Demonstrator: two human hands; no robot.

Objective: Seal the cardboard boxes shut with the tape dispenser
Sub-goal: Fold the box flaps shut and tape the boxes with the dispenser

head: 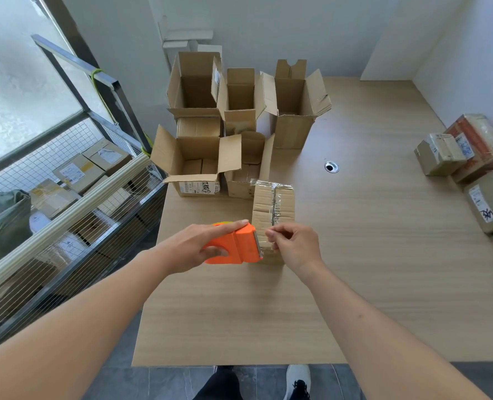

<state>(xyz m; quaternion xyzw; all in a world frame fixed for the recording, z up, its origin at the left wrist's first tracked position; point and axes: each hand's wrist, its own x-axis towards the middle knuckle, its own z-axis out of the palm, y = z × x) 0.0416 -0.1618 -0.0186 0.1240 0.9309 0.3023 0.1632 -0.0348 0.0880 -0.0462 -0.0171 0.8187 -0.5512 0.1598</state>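
The small closed box (272,215) lies on the bench (355,255) just in front of the open cartons (199,157), flap seam up for taping—the left hand (202,246) wraps the orange tape dispenser (233,245) at its near end, forefinger along the top, while the right hand (293,243), wrist bent inward, seems to pinch the tape's free end beside the blade.

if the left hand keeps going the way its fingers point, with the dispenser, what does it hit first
Probably the right hand, whose fingers pinch just off the blade of the orange tape dispenser that the left hand holds. Behind them stands the small taped cardboard box; depth between them is unclear.
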